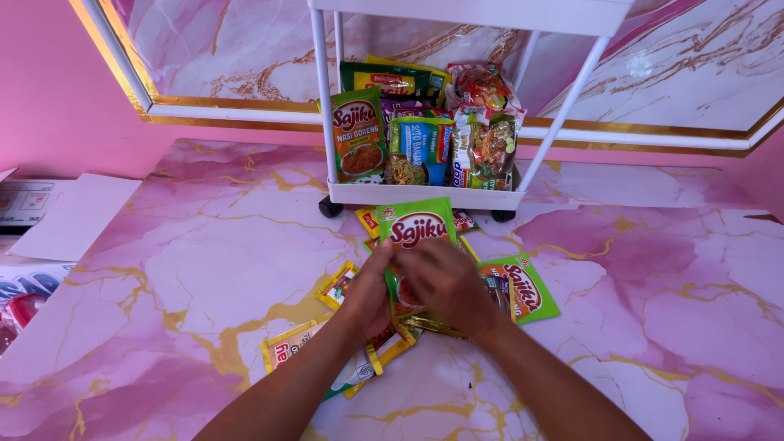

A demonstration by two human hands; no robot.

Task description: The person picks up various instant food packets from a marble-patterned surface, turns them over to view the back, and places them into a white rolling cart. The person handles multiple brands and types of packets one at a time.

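- Two bare hands meet over a green seasoning sachet (416,233) that sits on top of a loose pile of packets on the pink marbled floor (204,269).
- Left hand (369,294) grips the sachet's lower left edge, fingers curled closed on it.
- Right hand (445,282) covers the sachet's lower half from the right, fingers bent over its face and closed on it.
- The sachet's upper part stands clear of both hands, its red-and-white label facing the camera.
- Just right of the right hand lies a second green sachet (527,287), flat and tilted.
- Under and around the wrists lie yellow-edged packets (339,284), one of them a pale packet (290,349) near the left forearm.
- Beyond the pile stands a white wheeled trolley (425,196), its bottom shelf packed with upright seasoning and noodle packets (425,139).
- Behind the trolley runs a marbled wall panel with gold trim (229,114).
- At far left, flat white sheets (73,216) lie on the floor, well apart from the hands.
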